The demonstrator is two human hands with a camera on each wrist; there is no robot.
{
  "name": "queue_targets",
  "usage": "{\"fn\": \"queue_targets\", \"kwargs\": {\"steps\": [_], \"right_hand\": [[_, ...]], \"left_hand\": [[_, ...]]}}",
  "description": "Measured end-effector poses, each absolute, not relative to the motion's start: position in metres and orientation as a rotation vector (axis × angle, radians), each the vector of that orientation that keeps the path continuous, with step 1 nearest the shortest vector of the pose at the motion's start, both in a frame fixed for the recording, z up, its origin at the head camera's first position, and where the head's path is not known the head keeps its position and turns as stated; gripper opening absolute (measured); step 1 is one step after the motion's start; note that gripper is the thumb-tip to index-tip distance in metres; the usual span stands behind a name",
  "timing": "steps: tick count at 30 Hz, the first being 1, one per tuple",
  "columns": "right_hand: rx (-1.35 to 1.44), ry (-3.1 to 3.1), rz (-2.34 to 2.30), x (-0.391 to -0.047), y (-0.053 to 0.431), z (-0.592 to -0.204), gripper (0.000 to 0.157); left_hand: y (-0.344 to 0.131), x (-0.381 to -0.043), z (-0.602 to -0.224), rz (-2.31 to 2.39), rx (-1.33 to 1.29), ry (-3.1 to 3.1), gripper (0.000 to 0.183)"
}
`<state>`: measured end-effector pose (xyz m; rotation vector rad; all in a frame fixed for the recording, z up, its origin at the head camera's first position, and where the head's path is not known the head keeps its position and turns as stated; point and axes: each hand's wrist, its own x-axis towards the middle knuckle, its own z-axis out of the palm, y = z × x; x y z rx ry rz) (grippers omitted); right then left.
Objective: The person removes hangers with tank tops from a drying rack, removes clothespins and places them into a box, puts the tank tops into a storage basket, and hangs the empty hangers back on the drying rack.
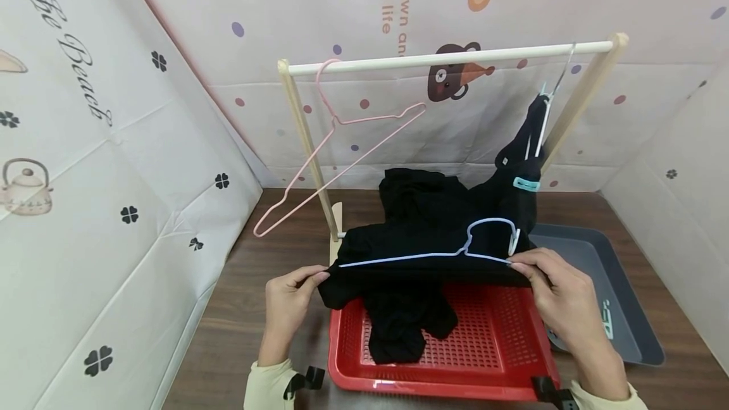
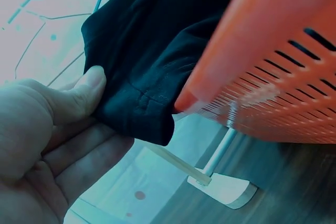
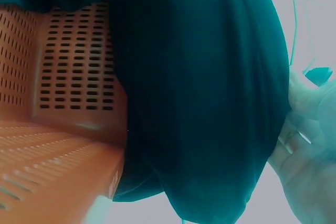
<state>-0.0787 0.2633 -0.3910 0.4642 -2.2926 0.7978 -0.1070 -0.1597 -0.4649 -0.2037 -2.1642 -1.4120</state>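
Two hands are pulling a black garment [image 1: 398, 239] wide above the front of a red basket [image 1: 433, 390]. The left hand [image 1: 287, 305] is pinching one end between thumb and fingers, its other fingers spreading loosely behind the cloth in the left wrist view. The right hand [image 1: 564, 299] is pinching the opposite end, thumb and forefinger closing where the blue hanger [image 1: 412, 257] is reaching its tip; whether they are gripping the hanger too, I cannot tell. That hanger is lying along the garment, its hook pointing right beside a white clip [image 1: 514, 242]. Black cloth is also drooping into the basket. Behind, a pink hanger [image 1: 370, 119] is dangling bare from the left of the rail [image 1: 387, 63], while a white hanger [image 1: 545, 125] is hanging at the right with dark clothing and a teal clip [image 1: 526, 185]. A grey tray [image 1: 626, 328] is sitting right of the basket, partly behind the right hand
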Motion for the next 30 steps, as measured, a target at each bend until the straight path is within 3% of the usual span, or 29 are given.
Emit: {"fn": "queue_targets", "kwargs": {"steps": [12,17,20,24,30], "right_hand": [[0.447,-2.217,0.806,-0.079,0.271,-0.389,0.040],[0.493,-2.255,0.781,-0.078,0.271,-0.388,0.026],[0.560,-2.255,0.780,-0.079,0.269,-0.387,0.029],[0.631,-2.258,0.782,-0.080,0.264,-0.386,0.045],[0.643,-2.272,0.768,-0.080,0.262,-0.385,0.045]], "left_hand": [[-0.163,-0.112,-0.466,-1.313,-0.107,-2.241,0.007],[-0.156,-0.111,-0.459,-1.331,-0.221,-2.244,0.013],[-0.151,-0.112,-0.453,-1.364,-0.296,-2.255,0.015],[-0.148,-0.110,-0.446,-1.463,-0.378,-2.284,0.016],[-0.149,-0.106,-0.435,-1.747,-0.490,-2.252,0.032]]}}
